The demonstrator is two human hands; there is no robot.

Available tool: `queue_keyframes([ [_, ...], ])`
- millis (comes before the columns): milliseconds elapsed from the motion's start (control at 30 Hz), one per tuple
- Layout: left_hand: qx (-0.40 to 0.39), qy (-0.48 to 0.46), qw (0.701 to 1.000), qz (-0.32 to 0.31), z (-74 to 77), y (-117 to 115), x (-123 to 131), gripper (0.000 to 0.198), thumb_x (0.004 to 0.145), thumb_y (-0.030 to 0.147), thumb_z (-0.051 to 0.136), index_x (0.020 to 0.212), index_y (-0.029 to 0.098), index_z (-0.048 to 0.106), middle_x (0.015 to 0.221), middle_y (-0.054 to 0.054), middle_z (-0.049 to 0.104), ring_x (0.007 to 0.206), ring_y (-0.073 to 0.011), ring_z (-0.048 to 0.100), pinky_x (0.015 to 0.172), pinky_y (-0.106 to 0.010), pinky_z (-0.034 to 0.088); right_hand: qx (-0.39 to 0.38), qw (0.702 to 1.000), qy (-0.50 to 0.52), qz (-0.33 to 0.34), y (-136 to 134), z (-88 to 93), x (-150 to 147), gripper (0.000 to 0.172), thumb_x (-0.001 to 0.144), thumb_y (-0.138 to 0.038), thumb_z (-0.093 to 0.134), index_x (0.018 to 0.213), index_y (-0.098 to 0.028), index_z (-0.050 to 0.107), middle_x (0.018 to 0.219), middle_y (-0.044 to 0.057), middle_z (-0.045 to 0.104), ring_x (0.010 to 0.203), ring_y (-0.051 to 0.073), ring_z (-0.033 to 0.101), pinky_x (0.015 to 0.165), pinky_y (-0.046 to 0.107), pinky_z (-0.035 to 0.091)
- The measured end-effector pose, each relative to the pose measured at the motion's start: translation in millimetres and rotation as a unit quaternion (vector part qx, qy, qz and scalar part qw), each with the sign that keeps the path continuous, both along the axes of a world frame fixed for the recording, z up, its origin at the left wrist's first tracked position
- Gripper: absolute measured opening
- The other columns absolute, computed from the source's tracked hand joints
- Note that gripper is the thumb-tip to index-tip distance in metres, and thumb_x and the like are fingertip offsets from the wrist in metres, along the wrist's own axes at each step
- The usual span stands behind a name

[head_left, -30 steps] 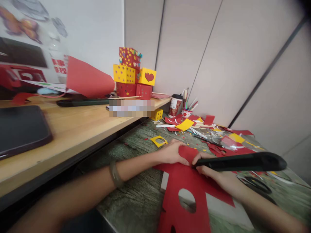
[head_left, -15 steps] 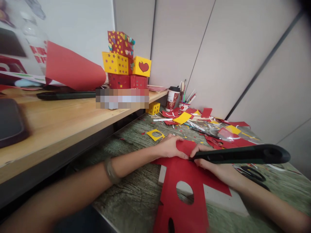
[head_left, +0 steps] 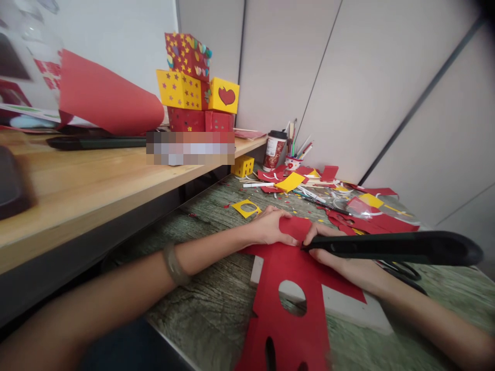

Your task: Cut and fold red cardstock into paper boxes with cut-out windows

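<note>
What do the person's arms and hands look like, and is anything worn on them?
Both arms are bare, with no sleeves in view. The left hand and the right hand wear no gloves. A dull olive-grey band goes around the left wrist; the right arm shows nothing worn.

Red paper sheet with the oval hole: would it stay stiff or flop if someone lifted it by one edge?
Probably floppy: the red sheet looks thin, and its far end is bent up beside the left hand. Likely very light, being one layer. The narrow strips beside the oval hole could tear if tugged.
</note>
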State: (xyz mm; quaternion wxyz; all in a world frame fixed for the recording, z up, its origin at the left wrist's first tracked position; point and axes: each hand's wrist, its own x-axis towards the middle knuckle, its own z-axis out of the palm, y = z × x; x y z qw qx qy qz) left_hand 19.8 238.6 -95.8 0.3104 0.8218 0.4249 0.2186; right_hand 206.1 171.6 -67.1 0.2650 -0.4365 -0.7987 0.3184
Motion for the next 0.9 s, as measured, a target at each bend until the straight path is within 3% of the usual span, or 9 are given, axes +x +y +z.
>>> queue_keyframes([
  [367,0.003,0.014,1.0,0.005,6.2,-4.3,-0.8,0.074,0.058,0.053,0.064,0.121,0.021,0.044,0.116,-0.009,0.042,0.108,-0.0242,0.043,0.091,-0.033,0.037,-0.026,0.999,0.014,0.013,6.0,-9.6,9.5,0.002,0.08,-0.02,0.051,0.081,-0.022,0.052,0.081,-0.002,0.056,0.079,0.015,0.052,0.07,0.026,0.039],
  [900,0.018,0.022,1.0,-0.003,4.4,-2.2,-1.1,0.077,0.057,0.057,0.063,0.121,0.021,0.043,0.115,-0.009,0.042,0.107,-0.0246,0.044,0.091,-0.034,0.037,-0.054,0.998,0.022,0.004,2.0,-6.7,8.0,0.007,0.078,-0.013,0.05,0.077,-0.021,0.052,0.077,-0.003,0.055,0.074,0.013,0.049,0.066,0.024,0.037],
])
